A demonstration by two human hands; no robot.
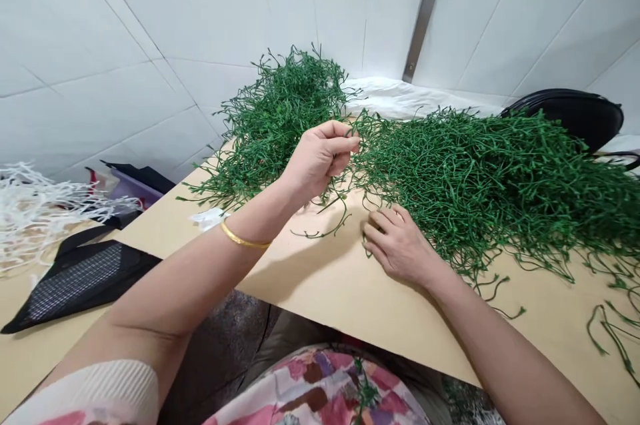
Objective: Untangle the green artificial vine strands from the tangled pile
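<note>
My left hand (324, 153) is raised above the table between two heaps, thumb and fingers pinched on a thin green artificial stem. Lower and to the right, my right hand (397, 241) rests on the tabletop with its fingers curled round green stems, whose ends poke out by the fingertips. A large heap of green stems (465, 171) with small forked tips spreads to the right of both hands. Behind my left hand rises a second heap of stems (285, 105). A few loose stems (325, 233) lie between the hands.
White strands (45, 211) are piled at the left, near a black mesh-fronted pouch (80, 281). At the back right sits a black case (575, 111). A tiled wall (225, 18) with a metal bracket (420, 31) borders the table (380, 311). Loose stems (615, 338) lie at the right.
</note>
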